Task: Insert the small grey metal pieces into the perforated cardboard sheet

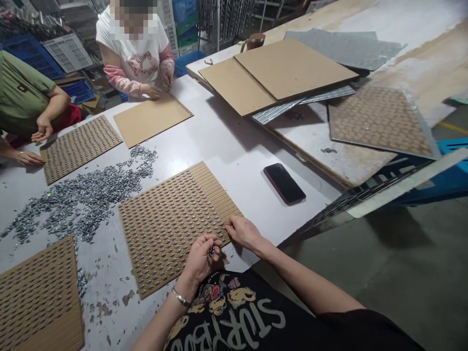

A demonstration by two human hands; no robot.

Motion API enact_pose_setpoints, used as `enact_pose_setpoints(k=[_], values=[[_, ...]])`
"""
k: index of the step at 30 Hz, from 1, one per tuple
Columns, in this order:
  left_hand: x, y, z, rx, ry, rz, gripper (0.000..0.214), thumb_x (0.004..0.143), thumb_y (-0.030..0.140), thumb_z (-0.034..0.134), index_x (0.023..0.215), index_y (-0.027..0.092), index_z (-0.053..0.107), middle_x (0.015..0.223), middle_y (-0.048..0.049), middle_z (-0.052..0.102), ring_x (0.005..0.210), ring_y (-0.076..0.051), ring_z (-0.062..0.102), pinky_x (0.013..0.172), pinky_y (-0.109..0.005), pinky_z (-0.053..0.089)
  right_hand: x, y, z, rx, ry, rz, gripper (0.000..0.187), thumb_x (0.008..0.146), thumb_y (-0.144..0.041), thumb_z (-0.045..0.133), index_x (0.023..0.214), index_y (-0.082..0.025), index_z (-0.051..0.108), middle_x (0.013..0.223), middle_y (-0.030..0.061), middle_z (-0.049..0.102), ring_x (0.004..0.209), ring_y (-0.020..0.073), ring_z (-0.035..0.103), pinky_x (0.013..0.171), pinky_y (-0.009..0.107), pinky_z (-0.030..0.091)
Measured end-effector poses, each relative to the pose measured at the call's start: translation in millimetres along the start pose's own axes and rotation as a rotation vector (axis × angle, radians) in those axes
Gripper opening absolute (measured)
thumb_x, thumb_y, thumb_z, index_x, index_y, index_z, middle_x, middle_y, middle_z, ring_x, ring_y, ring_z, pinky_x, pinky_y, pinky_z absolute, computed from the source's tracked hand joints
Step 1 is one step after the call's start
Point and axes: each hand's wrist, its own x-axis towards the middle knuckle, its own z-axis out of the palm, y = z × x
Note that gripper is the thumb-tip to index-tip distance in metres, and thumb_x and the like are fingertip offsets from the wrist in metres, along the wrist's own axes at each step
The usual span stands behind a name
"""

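Observation:
In front of me lies a brown grooved board [223,192], most of it set with rows of small grey metal pieces; the grooves at its right end are bare. My left hand [204,256], a bracelet at its wrist, is curled around a few of these small metal pieces [212,250] above the board's near edge. At the near right corner, my right hand [242,231] has its fingertips pinched down at the end of a row. Whatever is between those fingertips is too small to make out. A big loose heap of the metal pieces [91,195] spreads left of the board.
Two people work across the table at a half-filled board [80,146] and a mostly plain board [146,122]. Another studded board [40,292] lies at lower left. A phone [284,183] rests on the right. Stacked brown panels [292,68] overhang the adjoining table.

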Motion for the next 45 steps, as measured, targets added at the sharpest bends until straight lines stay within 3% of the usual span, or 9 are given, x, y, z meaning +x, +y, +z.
enact_pose_setpoints(k=[4,8,11,15,19,22,25,34,45], values=[[-2,0,2.4,-0.072,-0.043,-0.009,0.032,0.083,0.039,0.070,0.093,0.009,0.064,0.086,-0.0128,0.070,0.065,-0.014,0.063,0.052,-0.021,0.048,-13,-5,-10,0.115,0.126,-0.061,0.009,0.091,-0.021,0.058,0.100,-0.018,0.059,0.079,0.0015,0.065,0.073,0.0166,0.060,0.066,0.025,0.038],[-4,-3,5.3,-0.028,-0.102,0.001,0.046,0.083,0.053,0.067,0.098,0.009,0.065,0.076,-0.0091,0.067,0.058,-0.014,0.061,0.047,-0.021,0.045,-36,-12,-11,0.194,0.066,-0.489,0.012,0.095,-0.022,0.053,0.099,-0.021,0.065,0.091,0.0044,0.065,0.083,0.0167,0.060,0.075,0.027,0.044],[-5,-9,7.9,0.105,-0.081,0.052,0.052,0.079,0.060,0.068,0.099,0.011,0.066,0.069,-0.0032,0.062,0.048,-0.009,0.051,0.040,-0.019,0.036,-47,-14,-4,0.144,0.003,-0.641,0.016,0.094,-0.019,0.055,0.104,-0.021,0.067,0.097,0.0070,0.065,0.090,0.0194,0.059,0.079,0.030,0.046],[-5,-14,10.2,0.233,-0.069,0.052,0.055,0.074,0.063,0.070,0.094,0.013,0.066,0.075,-0.0025,0.062,0.048,-0.008,0.049,0.036,-0.018,0.029,-55,-9,8,0.123,-0.004,-0.574,0.013,0.094,-0.019,0.053,0.092,-0.019,0.065,0.089,0.0061,0.063,0.082,0.0178,0.058,0.075,0.029,0.046],[-6,-17,10.8,0.253,-0.166,-0.036,0.048,0.074,0.061,0.069,0.082,0.014,0.060,0.061,0.0015,0.055,0.042,-0.008,0.044,0.033,-0.019,0.024,-65,-2,14,0.153,0.010,-0.503,0.015,0.096,-0.020,0.046,0.086,-0.018,0.058,0.085,0.0059,0.060,0.080,0.0184,0.056,0.074,0.030,0.046],[-5,-17,10.1,0.275,-0.187,-0.079,0.039,0.074,0.051,0.071,0.077,0.016,0.055,0.059,0.0016,0.056,0.042,-0.007,0.044,0.036,-0.018,0.027,-65,6,12,0.245,0.020,-0.409,0.014,0.097,-0.021,0.044,0.086,-0.019,0.053,0.085,0.0049,0.058,0.079,0.0177,0.055,0.072,0.029,0.045],[-4,-15,9.2,0.291,-0.122,-0.112,0.030,0.068,0.035,0.073,0.083,0.015,0.056,0.072,-0.0038,0.066,0.046,-0.007,0.049,0.039,-0.018,0.031,-52,15,9,0.224,0.087,-0.332,0.013,0.096,-0.019,0.044,0.085,-0.020,0.051,0.086,0.0047,0.057,0.078,0.0176,0.054,0.072,0.029,0.044],[-10,-8,7.0,0.271,-0.089,-0.125,0.023,0.065,0.022,0.068,0.082,0.015,0.056,0.073,-0.0053,0.068,0.048,-0.007,0.050,0.039,-0.017,0.026,-13,13,2,-0.250,0.009,-0.362,0.014,0.096,-0.020,0.047,0.090,-0.015,0.059,0.090,0.0097,0.062,0.084,0.0214,0.057,0.073,0.030,0.040],[-10,-12,4.3,0.231,-0.085,-0.073,0.024,0.064,0.024,0.070,0.081,0.014,0.057,0.074,-0.0054,0.067,0.048,-0.007,0.050,0.039,-0.017,0.029,7,8,-16,-0.302,-0.141,-0.397,0.009,0.093,-0.020,0.056,0.086,-0.018,0.061,0.088,0.0084,0.066,0.080,0.0205,0.062,0.064,0.028,0.037]])
